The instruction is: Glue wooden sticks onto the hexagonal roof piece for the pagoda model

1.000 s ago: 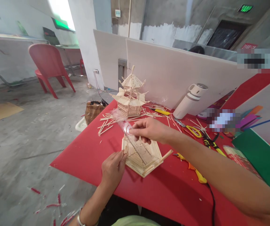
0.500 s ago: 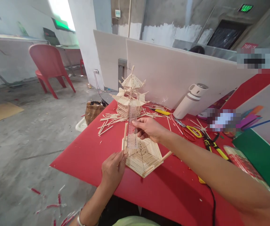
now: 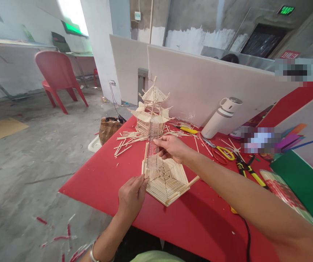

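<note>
A flat hexagonal panel of thin wooden sticks [image 3: 172, 182] lies before me on the red table, its sticks laid in rings round the middle. At its left corner my left hand [image 3: 132, 193] is closed, thumb and fingers pinching the low end of a wooden stick [image 3: 146, 154] that rises there. My right hand [image 3: 169, 148] grips a clear ruler [image 3: 153, 160] between thumb and fingers, held lengthwise over the panel's left edge, close beside that stick. Another stick [image 3: 193, 181] juts out at the panel's right corner. Behind the ruler stands a wooden-stick pagoda [image 3: 153, 112] with tiered roofs.
Loose sticks [image 3: 129, 138] are strewn round the pagoda. To the right lie a yellow-handled cutter [image 3: 187, 130], scissors [image 3: 224, 153], pliers [image 3: 247, 169] and a white flask [image 3: 221, 116]. A white board [image 3: 200, 83] borders the table's back; a red chair [image 3: 58, 74] stands left.
The ruler in my right hand has shifted slightly upward along the stick. My left hand keeps its pinch at the panel's corner. The view has moved very slightly.
</note>
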Demonstrator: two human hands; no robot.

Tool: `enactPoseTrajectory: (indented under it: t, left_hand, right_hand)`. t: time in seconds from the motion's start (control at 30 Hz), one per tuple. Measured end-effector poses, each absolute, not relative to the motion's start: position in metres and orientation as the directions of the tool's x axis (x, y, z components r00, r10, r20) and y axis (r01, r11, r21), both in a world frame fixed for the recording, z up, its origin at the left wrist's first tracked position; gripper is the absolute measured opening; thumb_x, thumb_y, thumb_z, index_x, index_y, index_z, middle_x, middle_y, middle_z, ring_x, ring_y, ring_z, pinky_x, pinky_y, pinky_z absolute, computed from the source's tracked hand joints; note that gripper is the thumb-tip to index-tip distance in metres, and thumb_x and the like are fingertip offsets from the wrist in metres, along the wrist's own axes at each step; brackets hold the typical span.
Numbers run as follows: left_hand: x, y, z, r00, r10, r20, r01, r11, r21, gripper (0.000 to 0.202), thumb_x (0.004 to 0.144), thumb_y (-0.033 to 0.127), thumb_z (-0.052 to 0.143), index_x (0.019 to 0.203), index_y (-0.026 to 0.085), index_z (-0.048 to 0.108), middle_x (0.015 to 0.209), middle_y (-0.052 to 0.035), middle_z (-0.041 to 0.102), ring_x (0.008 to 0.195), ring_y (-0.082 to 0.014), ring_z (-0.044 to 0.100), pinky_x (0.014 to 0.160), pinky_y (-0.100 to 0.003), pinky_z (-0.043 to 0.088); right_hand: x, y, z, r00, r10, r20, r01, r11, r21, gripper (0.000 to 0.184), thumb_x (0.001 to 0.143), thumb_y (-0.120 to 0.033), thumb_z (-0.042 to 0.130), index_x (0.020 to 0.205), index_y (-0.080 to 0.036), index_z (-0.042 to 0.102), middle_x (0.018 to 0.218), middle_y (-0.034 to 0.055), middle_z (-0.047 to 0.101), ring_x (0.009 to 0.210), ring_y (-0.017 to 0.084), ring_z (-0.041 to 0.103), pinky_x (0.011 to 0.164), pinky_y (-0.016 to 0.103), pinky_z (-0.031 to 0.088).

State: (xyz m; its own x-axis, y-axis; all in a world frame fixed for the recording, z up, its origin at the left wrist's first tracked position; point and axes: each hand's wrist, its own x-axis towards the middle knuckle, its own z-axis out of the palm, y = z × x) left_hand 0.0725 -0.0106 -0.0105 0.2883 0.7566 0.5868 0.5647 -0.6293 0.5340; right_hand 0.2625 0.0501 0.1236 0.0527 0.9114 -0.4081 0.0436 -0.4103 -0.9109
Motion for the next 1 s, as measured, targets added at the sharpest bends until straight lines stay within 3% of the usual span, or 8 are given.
enactPoseTrajectory:
  t: [1.0]
  left_hand:
    - [0.0722, -0.0111, -0.0084, 0.288, 0.756, 0.588, 0.557, -0.632, 0.539, 0.021, 0.096, 0.024, 0.051, 0.082, 0.018, 0.066, 0.071, -0.0039, 0.070, 0.064, -0.0138, 0.064, 0.059, -0.022, 0.044]
  right_hand:
    - [0.2597, 0.0484, 0.1254, 0.023, 0.903, -0.430, 0.046, -0.431, -0.901, 0.024, 0.093, -0.026, 0.058, 0.072, -0.018, 0.051, 0.056, -0.0032, 0.056, 0.045, 0.007, 0.053, 0.042, 0.019, 0.039]
